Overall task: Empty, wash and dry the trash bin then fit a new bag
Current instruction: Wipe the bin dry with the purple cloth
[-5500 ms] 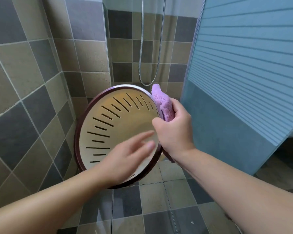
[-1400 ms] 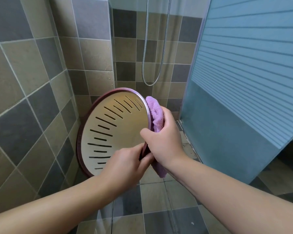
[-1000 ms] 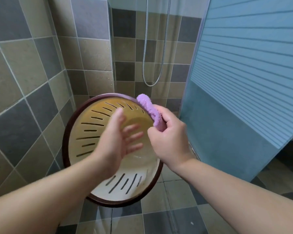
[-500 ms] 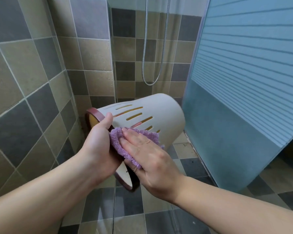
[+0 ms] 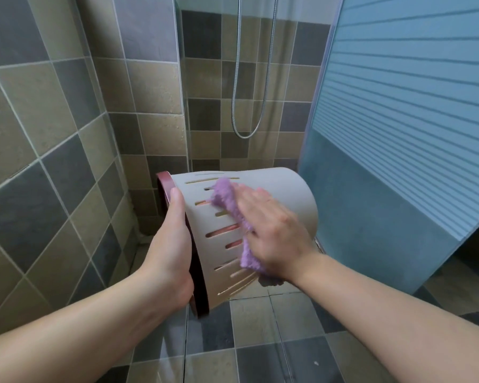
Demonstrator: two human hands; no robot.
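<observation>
Bin was held sideways above the tiled floor, rim left. Left hand gripped the rim; right hand lay flat, pressing a purple cloth on its slotted wall. No readable writing.

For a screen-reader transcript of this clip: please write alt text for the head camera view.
A person holds a beige slotted trash bin on its side above a tiled bathroom floor, the left hand gripping its dark red rim while the right hand presses a purple cloth against its outer wall.
</observation>
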